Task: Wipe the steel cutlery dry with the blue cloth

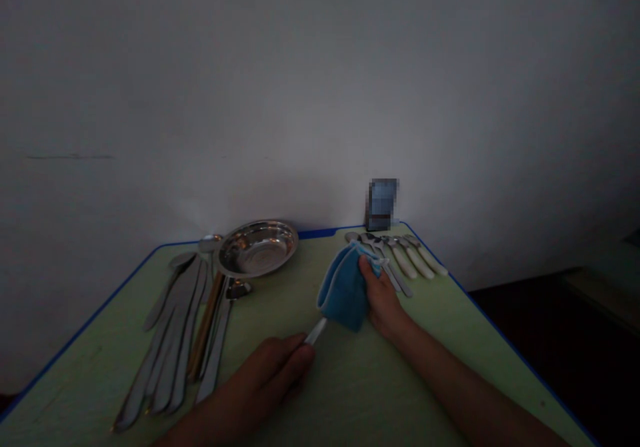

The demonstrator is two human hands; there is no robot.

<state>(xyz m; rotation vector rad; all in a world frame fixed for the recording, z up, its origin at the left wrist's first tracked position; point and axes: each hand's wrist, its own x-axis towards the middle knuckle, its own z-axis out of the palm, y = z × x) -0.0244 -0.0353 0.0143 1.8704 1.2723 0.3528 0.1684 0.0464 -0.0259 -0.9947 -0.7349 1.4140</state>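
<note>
My left hand is closed round the pale, shiny handle of a piece of cutlery. The far end of that piece is hidden in a folded blue cloth with white edging, so I cannot tell its kind. My right hand grips the cloth from the right, thumb on top. Behind that hand lie several spoons, some with cream handles. A shiny metal bowl sits beyond my left hand, and a group of long metal utensils lies to the left.
The pale green table has a blue rim and stands against a grey wall. Upright at its back edge is a small dark-framed object with a blurred front. A brown-handled utensil lies among the long utensils.
</note>
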